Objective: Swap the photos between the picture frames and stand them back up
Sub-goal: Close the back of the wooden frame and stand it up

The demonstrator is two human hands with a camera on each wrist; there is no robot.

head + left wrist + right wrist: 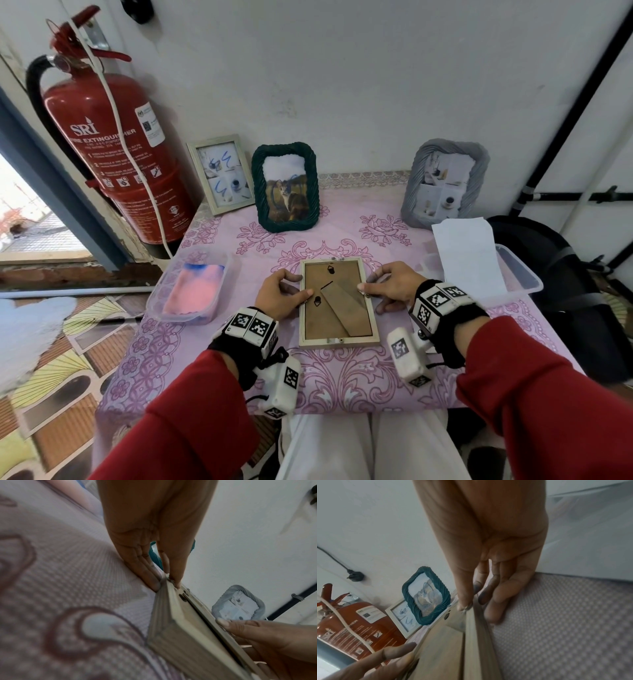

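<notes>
**Both hands on the face-down frame**

A pale wooden frame (339, 303) lies face down at the middle of the pink floral tablecloth (342, 377), brown backing and folded stand upward. The left hand (279, 296) pinches its left edge, thumb on the backing (fingers tucked at the rim). The right hand (390, 287) grips the right edge likewise. Behind stand a white frame (221, 173), a green rope frame (285, 187) with a cat photo, and a grey frame (445, 183).
</notes>
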